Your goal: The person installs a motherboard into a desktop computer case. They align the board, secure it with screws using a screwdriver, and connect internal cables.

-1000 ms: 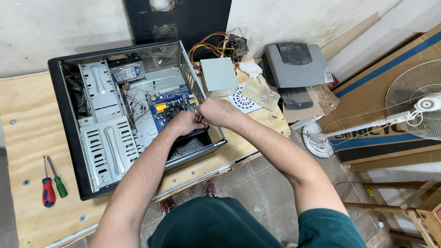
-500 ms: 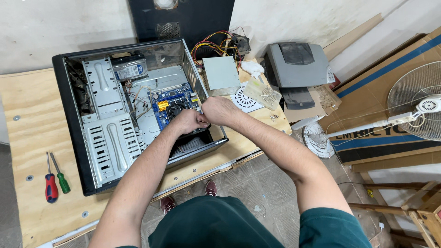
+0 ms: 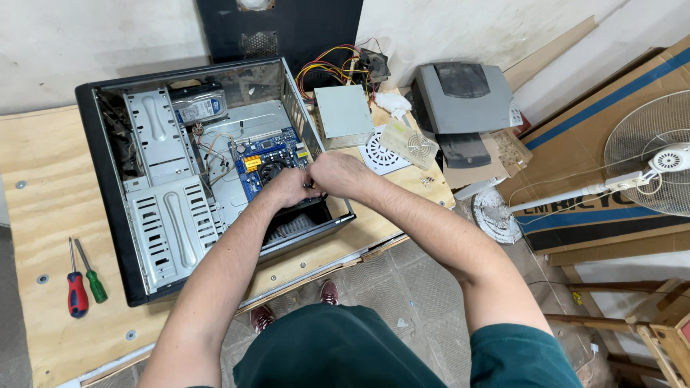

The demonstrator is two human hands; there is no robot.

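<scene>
Lying open, black computer case (image 3: 108, 215), blue motherboard (image 3: 267, 154)

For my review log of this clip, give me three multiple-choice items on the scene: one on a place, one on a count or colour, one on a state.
1. Where do the screwdrivers lie?
A. inside the case
B. on the wooden table, left of the computer case
C. on the printer

2. How many screwdrivers are there?
A. one
B. two
C. four

3. What state is the computer case in?
A. side panel off, interior exposed
B. closed
C. upright

Answers:
1 B, they rest on bare wood beside the case.
2 B, one red-handled, one green-handled.
3 A, the blue motherboard shows, with the left hand and right hand over it.
</scene>
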